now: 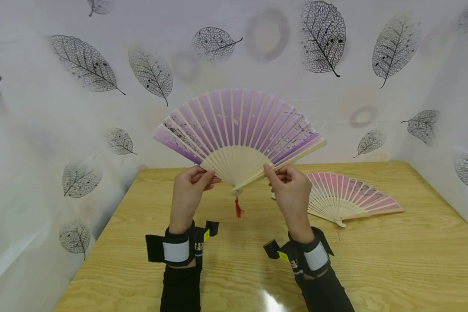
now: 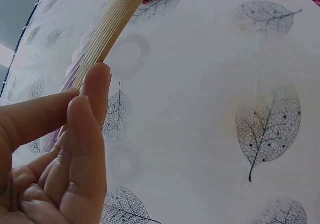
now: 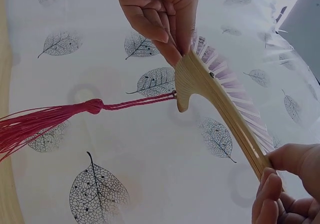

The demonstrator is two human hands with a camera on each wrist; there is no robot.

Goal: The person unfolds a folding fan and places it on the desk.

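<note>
Hands (image 1: 239,193) under spread purple fan (image 1: 239,125)

Open fan (image 1: 239,134) held above the table (image 1: 140,242) – second fan (image 1: 351,197) lies right, on it.

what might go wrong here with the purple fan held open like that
The purple fan is held in the air only by fingertip pinches on its two outer ribs: the left hand and right hand. If either grip loosens, it may drop onto the table. Pulling the ribs further apart could strain the thin pleated leaf. The red tassel hangs loose and might snag.
</note>
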